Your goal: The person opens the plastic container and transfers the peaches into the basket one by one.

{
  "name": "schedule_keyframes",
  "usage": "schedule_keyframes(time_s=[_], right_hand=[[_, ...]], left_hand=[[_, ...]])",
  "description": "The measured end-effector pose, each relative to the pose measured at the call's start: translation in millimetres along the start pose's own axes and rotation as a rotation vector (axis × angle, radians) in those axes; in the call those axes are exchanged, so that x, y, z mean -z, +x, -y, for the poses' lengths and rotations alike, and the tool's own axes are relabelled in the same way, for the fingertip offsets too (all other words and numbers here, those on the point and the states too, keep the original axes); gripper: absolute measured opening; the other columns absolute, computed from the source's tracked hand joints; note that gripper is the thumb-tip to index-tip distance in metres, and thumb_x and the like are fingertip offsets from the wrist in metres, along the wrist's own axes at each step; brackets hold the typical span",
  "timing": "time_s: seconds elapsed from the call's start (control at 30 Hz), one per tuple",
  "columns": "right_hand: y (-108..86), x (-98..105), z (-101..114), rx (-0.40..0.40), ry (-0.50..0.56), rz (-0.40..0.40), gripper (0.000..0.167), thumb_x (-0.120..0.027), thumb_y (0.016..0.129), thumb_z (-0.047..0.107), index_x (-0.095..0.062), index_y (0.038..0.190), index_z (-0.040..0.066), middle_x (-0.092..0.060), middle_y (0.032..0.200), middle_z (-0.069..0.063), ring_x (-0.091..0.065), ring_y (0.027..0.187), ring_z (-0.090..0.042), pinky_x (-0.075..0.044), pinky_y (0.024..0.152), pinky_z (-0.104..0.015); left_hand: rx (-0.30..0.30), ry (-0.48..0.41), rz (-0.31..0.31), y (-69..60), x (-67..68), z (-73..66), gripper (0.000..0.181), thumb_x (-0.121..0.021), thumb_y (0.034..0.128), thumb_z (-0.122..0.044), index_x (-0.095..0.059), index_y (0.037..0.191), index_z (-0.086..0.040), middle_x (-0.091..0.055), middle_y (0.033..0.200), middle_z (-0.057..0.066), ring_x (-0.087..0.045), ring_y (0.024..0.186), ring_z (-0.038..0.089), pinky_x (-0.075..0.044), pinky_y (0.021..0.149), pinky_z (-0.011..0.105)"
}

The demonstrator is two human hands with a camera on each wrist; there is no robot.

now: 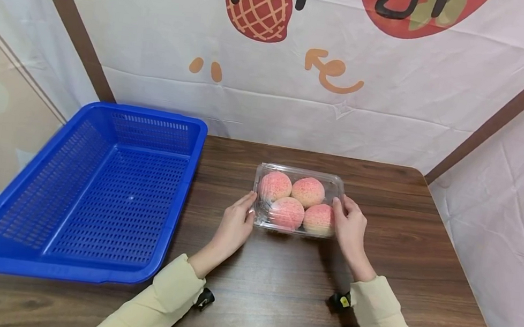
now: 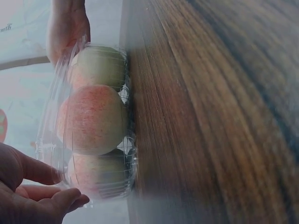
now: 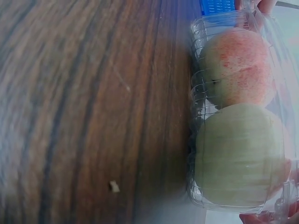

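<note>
In the head view, a shiny, see-through plastic box (image 1: 331,187) holds four round, pink, speckled peaches (image 1: 308,192). It is near the middle of the brown wood table (image 1: 410,229), right of a big blue plastic basket (image 1: 84,273) with lots of little holes. Wood shows between box and basket, and more on the box's right, out to the table's edge. The left hand (image 1: 235,222) and right hand (image 1: 350,227) reach forward and hold the two short ends.

In the left wrist view, the box has thin ridges low on its side. Left fingers and thumb pinch its end.

In the right wrist view, dark stripes run through the wood, and a pale speck (image 3: 114,186) lies on it. The right hand is mostly hidden there.
</note>
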State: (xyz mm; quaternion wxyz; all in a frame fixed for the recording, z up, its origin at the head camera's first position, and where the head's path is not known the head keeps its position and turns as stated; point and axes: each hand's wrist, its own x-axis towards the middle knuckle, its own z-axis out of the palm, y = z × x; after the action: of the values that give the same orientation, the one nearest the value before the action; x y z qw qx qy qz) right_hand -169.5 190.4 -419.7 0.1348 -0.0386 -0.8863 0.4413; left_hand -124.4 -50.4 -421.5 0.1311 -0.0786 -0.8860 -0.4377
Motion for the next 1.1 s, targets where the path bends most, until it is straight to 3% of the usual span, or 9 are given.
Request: schedule_keyframes(time_s=[0.27,0.4,0.67,1.1], right_hand=[[3.1,5.1,0.9,0.001,-0.003,0.049,0.043,-0.049,0.092,0.027,-0.059,0.115,-0.007,-0.053,0.124,-0.020,-0.048,0.118,-0.031,-0.037,0.097,-0.042],[6.0,12.5,1.7,-0.016,-0.020,0.113,0.043,-0.047,0.093,0.029,-0.059,0.114,-0.006,-0.052,0.125,-0.019,-0.047,0.118,-0.029,-0.038,0.097,-0.042],[12.8,25.3,1.5,-0.057,-0.031,0.258,0.049,-0.044,0.094,0.030,-0.047,0.128,-0.005,-0.049,0.128,-0.023,-0.044,0.120,-0.032,-0.037,0.097,-0.046],[12.4,32.4,-6.4,-0.039,-0.071,0.258,0.049,-0.047,0.092,0.035,-0.054,0.123,-0.002,-0.057,0.118,-0.022,-0.054,0.108,-0.030,-0.044,0.086,-0.043]], left_hand=[[0.012,0.004,-0.008,1.5,1.7,0.0,0.039,-0.054,0.0791,0.008,-0.053,0.118,0.012,-0.052,0.123,0.024,-0.050,0.114,0.034,-0.041,0.094,0.039],[0.014,0.004,-0.001,2.7,2.0,-2.1,0.039,-0.054,0.0797,0.007,-0.053,0.119,0.011,-0.052,0.123,0.024,-0.050,0.114,0.032,-0.043,0.092,0.038],[0.023,-0.004,-0.014,3.4,2.0,-1.7,0.040,-0.053,0.0799,0.007,-0.052,0.119,0.011,-0.052,0.123,0.026,-0.050,0.115,0.033,-0.041,0.094,0.037],[0.030,-0.012,0.006,1.4,3.0,-0.1,0.041,-0.053,0.0803,0.007,-0.051,0.121,0.012,-0.051,0.124,0.025,-0.049,0.116,0.032,-0.043,0.091,0.035]])
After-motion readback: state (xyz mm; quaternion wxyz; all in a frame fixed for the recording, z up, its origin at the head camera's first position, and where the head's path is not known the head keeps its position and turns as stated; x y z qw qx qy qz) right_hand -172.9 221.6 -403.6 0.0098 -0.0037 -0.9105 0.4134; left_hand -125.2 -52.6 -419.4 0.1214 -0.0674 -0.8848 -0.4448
